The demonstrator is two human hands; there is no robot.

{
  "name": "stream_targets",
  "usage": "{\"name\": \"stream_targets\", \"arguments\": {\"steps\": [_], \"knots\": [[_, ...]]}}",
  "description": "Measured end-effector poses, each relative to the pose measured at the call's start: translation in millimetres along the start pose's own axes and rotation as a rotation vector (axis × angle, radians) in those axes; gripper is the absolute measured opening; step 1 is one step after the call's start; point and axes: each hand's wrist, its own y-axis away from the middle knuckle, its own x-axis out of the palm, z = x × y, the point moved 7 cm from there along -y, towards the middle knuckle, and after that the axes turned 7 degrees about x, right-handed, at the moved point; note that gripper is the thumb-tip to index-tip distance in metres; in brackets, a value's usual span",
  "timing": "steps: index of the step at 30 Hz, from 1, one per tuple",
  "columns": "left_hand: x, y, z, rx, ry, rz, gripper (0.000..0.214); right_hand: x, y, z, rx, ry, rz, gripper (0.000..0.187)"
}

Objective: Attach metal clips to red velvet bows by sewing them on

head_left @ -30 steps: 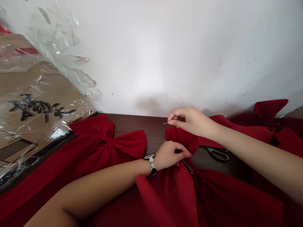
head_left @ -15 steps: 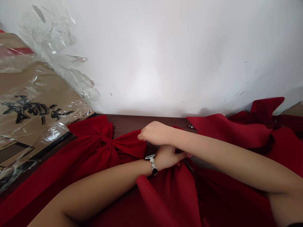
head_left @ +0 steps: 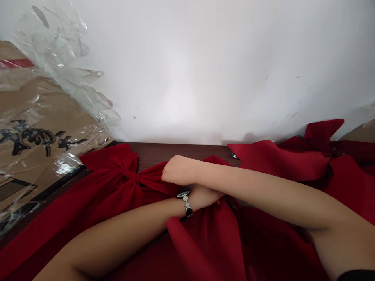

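Note:
My left hand, with a watch on its wrist, is closed on gathered red fabric of a bow in the middle. Its fingertips are partly hidden beneath my right forearm. Crossing over it, my right hand is curled into a fist, back upward; whatever its fingers hold is out of sight. Just left of both hands lies a finished-looking red bow with a pinched centre and long tails. A loose red strip hangs below my left wrist.
More red bows lie to the right along the white wall. A cardboard box wrapped in clear plastic stands at the left. Dark wood of the table shows behind my hands.
My right hand has moved a little left and down over my left hand, covering its thumb. The view has shifted slightly. The bow on the left stays put.

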Motion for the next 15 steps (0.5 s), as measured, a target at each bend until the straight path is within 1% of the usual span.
{"name": "stream_targets", "arguments": {"steps": [2,4,5,6,7,9,11,13,14,15], "knots": [[0.3,-1,-3,0.029,-0.018,0.003,0.033,0,2,-5,0.013,-0.005,-0.003,0.020],[3.8,-2,-6,0.057,0.017,0.044,0.025,-6,12,-14,0.041,-0.058,-0.047,0.013],[6.5,-3,-7,0.062,0.055,0.077,0.025,-13,21,-21,0.063,-0.122,-0.095,0.020],[9.0,-3,-7,0.061,0.092,0.110,0.027,-22,33,-29,0.103,-0.206,-0.167,0.033],[11.2,-4,-7,0.055,0.122,0.139,0.029,-31,48,-37,0.148,-0.307,-0.243,0.040],[12.7,-5,-5,0.036,0.147,0.165,0.030,-49,89,-51,0.223,-0.498,-0.429,0.036],[11.6,-5,-5,0.020,0.139,0.159,0.030,-56,137,-63,0.344,-0.606,-0.568,0.032],[10.7,-5,-5,0.012,0.130,0.155,0.029,-45,185,-77,0.573,-0.641,-0.601,0.030],[10.1,-5,-6,0.011,0.122,0.152,0.029,-34,208,-83,0.692,-0.643,-0.576,0.029],[9.6,-4,-6,0.011,0.112,0.150,0.029,-22,232,-88,0.800,-0.640,-0.578,0.028]]}}
